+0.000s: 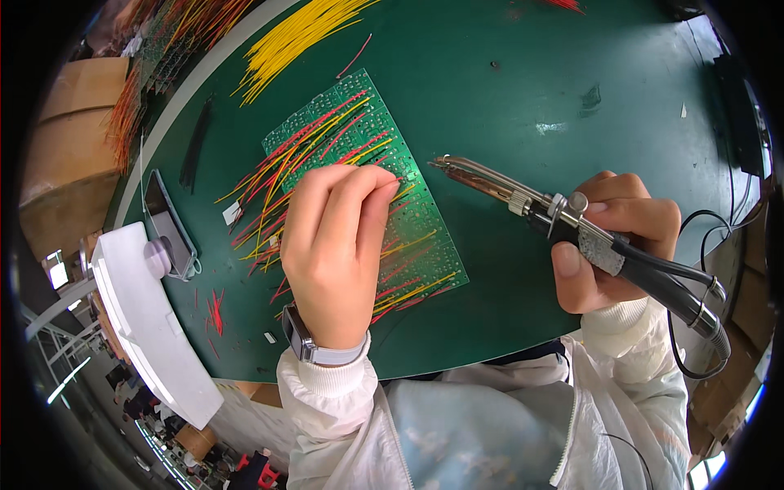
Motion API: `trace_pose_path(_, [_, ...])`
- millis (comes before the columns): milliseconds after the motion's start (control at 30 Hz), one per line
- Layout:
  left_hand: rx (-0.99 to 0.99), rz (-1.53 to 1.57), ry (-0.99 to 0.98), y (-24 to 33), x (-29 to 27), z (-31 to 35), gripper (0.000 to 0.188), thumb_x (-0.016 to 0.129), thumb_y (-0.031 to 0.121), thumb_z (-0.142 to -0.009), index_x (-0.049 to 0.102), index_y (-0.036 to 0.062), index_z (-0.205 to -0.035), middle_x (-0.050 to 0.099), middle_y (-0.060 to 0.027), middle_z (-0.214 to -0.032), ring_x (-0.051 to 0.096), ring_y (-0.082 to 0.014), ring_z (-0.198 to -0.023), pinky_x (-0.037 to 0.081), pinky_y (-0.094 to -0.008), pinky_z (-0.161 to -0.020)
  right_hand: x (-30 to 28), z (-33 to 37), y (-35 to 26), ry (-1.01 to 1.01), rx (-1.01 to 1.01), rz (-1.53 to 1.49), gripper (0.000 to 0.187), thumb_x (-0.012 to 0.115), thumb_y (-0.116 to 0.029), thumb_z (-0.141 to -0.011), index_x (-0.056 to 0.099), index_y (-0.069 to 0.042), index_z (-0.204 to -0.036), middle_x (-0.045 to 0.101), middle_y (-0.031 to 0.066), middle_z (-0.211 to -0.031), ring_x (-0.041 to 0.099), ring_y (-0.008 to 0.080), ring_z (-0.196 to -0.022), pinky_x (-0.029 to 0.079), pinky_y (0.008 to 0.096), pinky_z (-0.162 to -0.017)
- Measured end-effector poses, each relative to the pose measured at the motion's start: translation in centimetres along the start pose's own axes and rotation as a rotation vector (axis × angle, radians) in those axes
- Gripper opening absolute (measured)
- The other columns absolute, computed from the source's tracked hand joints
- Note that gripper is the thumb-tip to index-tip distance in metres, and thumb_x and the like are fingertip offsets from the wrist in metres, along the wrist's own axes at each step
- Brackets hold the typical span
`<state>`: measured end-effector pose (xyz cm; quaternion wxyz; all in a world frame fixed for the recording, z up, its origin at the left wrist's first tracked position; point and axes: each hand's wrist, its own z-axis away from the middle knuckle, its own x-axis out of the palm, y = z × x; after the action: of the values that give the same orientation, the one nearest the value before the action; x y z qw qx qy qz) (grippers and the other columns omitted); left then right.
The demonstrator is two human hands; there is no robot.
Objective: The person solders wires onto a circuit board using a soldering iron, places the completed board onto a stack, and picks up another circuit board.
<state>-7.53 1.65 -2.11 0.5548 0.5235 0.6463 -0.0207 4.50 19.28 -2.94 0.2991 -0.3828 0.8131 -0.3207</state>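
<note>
A green circuit board (420, 233) lies tilted on the table, with rows of red and yellow wires running off its left side. Above its middle is my left hand (331, 237), thumb and forefinger pinched on a red wire (398, 180) near the board's right edge. My fingers cover part of the board and most of that wire. In my right hand (621, 224) is a soldering iron (520, 202) with a thin metal tube along its top. Its tip points left, just off the board's right edge and apart from the wire.
A bundle of yellow wires (298, 41) lies beyond the board. At left are a phone-like device (169, 216), a white curved housing (151, 327) and red wire scraps (216, 312). Black cables (719, 229) hang at right. The green table (523, 73) has a curved left edge.
</note>
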Motion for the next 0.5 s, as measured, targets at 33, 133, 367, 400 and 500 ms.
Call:
trace_pose_path(33, [-0.005,0.004,-0.004,-0.12,0.21,0.04,0.015,0.067,-0.005,-0.072,0.059,-0.0004,-0.084,0.054,-0.0081,-0.079,0.055,-0.0224,-0.068,0.044,-0.0321,-0.058,0.17,0.06,0.09,-0.003,0.007,0.002,0.034,0.065,-0.007,-0.07,0.039,-0.001,-0.091,0.047,0.0104,-0.069,0.044,0.0136,-0.05,0.039,0.0256,-0.049])
trace_pose_path(133, [0.001,0.028,-0.008,-0.26,0.43,-0.02,0.017,0.068,-0.005,-0.069,0.059,-0.0002,-0.083,0.054,-0.0075,-0.079,0.055,-0.0223,-0.068,0.044,-0.0324,-0.059,0.49,0.3,0.39,-0.004,0.025,-0.002,0.034,0.065,-0.008,-0.071,0.038,-0.001,-0.09,0.046,0.0099,-0.069,0.044,0.0135,-0.051,0.039,0.0265,-0.049])
trace_pose_path(367, [0.021,-0.004,-0.01,-0.22,0.41,-0.16,0.011,0.066,-0.005,-0.073,0.061,-0.0017,-0.082,0.058,-0.0076,-0.079,0.056,-0.0159,-0.066,0.047,-0.0254,-0.058,0.13,0.4,1.03,-0.038,-0.037,-0.052,0.045,0.071,-0.006,-0.063,0.04,0.002,-0.094,0.052,0.0136,-0.075,0.049,0.0146,-0.05,0.039,0.0244,-0.044])
trace_pose_path(400, [0.019,-0.005,-0.012,-0.27,0.47,-0.17,0.011,0.066,-0.005,-0.073,0.061,-0.0017,-0.082,0.058,-0.0076,-0.079,0.056,-0.0159,-0.066,0.047,-0.0254,-0.058,0.1,0.36,0.99,-0.051,-0.034,-0.047,0.045,0.072,-0.006,-0.063,0.04,0.002,-0.094,0.052,0.0137,-0.074,0.049,0.0146,-0.05,0.039,0.0243,-0.044])
trace_pose_path(500, [0.053,-0.007,-0.004,-0.38,0.52,-0.13,0.011,0.066,-0.006,-0.073,0.061,-0.0019,-0.081,0.058,-0.0077,-0.079,0.056,-0.0157,-0.066,0.047,-0.0254,-0.058,0.43,0.34,0.43,-0.055,0.008,-0.03,0.04,0.069,-0.007,-0.067,0.039,0.0,-0.093,0.049,0.0121,-0.073,0.047,0.0144,-0.05,0.039,0.0253,-0.046])
